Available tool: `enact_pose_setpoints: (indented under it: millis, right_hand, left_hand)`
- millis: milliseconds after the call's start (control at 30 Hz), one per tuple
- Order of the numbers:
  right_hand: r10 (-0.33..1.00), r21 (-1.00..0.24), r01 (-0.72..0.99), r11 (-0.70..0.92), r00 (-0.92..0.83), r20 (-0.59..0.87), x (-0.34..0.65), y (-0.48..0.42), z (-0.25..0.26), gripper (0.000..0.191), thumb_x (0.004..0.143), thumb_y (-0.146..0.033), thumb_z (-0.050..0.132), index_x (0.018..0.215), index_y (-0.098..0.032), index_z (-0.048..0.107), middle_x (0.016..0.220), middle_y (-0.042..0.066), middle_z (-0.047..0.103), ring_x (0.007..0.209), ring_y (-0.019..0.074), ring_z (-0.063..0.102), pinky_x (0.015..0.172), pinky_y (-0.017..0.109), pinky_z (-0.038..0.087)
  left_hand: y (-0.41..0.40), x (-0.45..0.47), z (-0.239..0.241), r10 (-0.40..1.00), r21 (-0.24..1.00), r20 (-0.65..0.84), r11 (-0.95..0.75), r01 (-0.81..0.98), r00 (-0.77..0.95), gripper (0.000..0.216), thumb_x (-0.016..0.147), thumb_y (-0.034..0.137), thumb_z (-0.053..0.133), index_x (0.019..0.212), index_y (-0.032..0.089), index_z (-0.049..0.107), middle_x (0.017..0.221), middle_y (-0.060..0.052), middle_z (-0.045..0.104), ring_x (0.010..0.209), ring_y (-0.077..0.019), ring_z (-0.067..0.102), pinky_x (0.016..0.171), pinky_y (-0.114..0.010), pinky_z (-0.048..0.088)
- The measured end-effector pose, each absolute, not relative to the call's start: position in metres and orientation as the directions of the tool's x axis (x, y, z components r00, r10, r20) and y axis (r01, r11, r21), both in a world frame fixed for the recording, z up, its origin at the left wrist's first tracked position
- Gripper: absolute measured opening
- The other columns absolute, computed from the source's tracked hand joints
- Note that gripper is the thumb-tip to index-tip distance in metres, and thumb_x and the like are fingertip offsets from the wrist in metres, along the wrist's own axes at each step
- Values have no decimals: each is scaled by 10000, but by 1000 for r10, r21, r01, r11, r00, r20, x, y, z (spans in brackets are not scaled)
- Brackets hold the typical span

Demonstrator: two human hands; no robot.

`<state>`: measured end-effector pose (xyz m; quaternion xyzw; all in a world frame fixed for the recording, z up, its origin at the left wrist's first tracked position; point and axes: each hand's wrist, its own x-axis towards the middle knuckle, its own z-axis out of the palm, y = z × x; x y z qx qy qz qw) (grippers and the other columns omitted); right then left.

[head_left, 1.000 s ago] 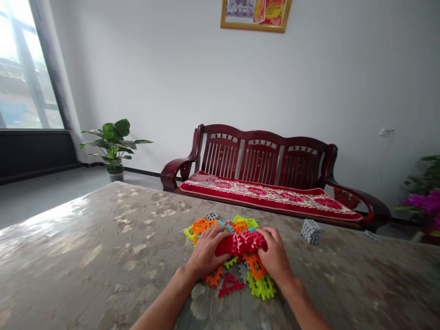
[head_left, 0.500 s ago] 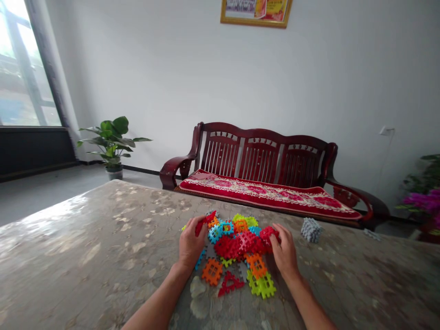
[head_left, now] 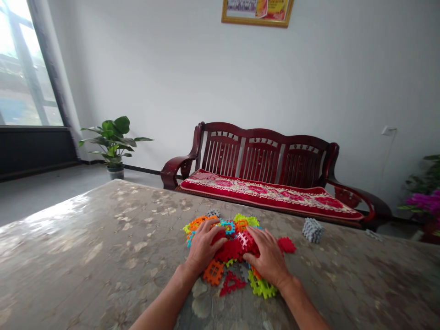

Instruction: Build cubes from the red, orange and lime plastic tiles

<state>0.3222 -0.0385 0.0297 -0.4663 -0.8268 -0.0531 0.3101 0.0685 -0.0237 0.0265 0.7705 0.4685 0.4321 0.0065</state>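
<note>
Red pieces (head_left: 231, 250) between left hand (head_left: 203, 245), right hand (head_left: 268, 257)

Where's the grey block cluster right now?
Head view, right side: the grey block cluster sits on the table, right of the coloured pile, past a lone red piece.

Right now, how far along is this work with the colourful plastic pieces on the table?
Done, it seems: a grey block stack stands assembled to the right, and one red piece lies apart. In hand: the left hand and right hand lie over a clump of red interlocking tiles; whether they grip it is unclear. Left: an orange tile, lime-green tiles and a blue tile lie loose around it.
</note>
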Motion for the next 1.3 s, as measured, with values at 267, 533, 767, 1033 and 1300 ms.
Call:
enact_pose_setpoints:
  millis: [267, 533, 767, 1033, 1300]
  right_hand:
    - [786, -288, 830, 477, -257, 562, 306, -38, 34, 491, 724, -147, 597, 1200, -255, 648, 1148, 54, 686, 1082, 250, 597, 978, 423, 472]
    - [752, -368, 829, 421, -91, 653, 313, -35, 31, 427, 740, -197, 613, 1162, -246, 657, 1092, 54, 675, 1043, 239, 629, 932, 392, 516]
    - [701, -528, 715, 459, 74, 710, 320, -15, 26, 386, 848, -308, 577, 1219, -217, 627, 1220, 107, 649, 1155, 251, 602, 1015, 443, 489]
    - [752, -548, 670, 501, -25, 658, 325, -17, 33, 435, 923, -341, 509, 1340, -226, 555, 1372, 102, 585, 1286, 238, 530, 1095, 456, 440]
    - [714, -549, 657, 517, 23, 700, 348, -15, 35, 357, 939, -322, 469, 1247, -217, 616, 1312, 117, 613, 1074, 217, 650, 935, 396, 553]
  left_hand:
    - [-38, 81, 34, 743, 330, 530, -624, 708, 409, 461, 668, 406, 791, 1110, 324, 689, 1361, -48, 565, 1216, -296, 527, 1043, -485, 420]
    - [-34, 84, 32, 755, 376, 589, -571, 729, 288, 231, 768, 163, 617, 979, 245, 661, 997, -38, 700, 976, -212, 631, 880, -353, 508]
    - [-23, 72, 30, 676, 487, 737, -533, 692, 2, 146, 847, 188, 572, 949, 248, 659, 990, -27, 697, 964, -177, 654, 866, -311, 531]
    - [-15, 61, 27, 584, 496, 795, -470, 731, -164, 199, 928, 318, 527, 1024, 251, 688, 1158, -63, 660, 1078, -221, 604, 960, -407, 509]
    - [-16, 62, 25, 586, 396, 809, -493, 775, -40, 273, 955, 237, 443, 1067, 271, 690, 1204, -53, 648, 1099, -204, 602, 965, -384, 505]
